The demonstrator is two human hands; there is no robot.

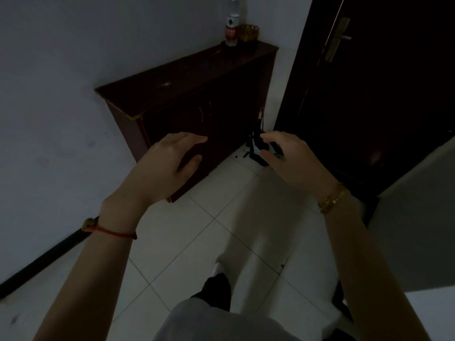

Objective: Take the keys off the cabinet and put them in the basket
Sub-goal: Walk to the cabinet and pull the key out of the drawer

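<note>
A dark wooden cabinet (187,77) stands against the left wall. At the far end of its top sits a small yellowish basket (249,33). My right hand (293,161) is held out in front of me, near the cabinet's lower right corner. Its thumb and forefinger are closed on a dark bunch that looks like the keys (273,145); the dim light hides the details. My left hand (167,166) hovers in front of the cabinet's doors with its fingers apart, holding nothing. No keys show on the cabinet top.
A plastic bottle with a red label (232,25) stands beside the basket. An umbrella (258,134) leans in the corner between the cabinet and a dark door (369,82). The floor is pale tile (221,217). My legs show below.
</note>
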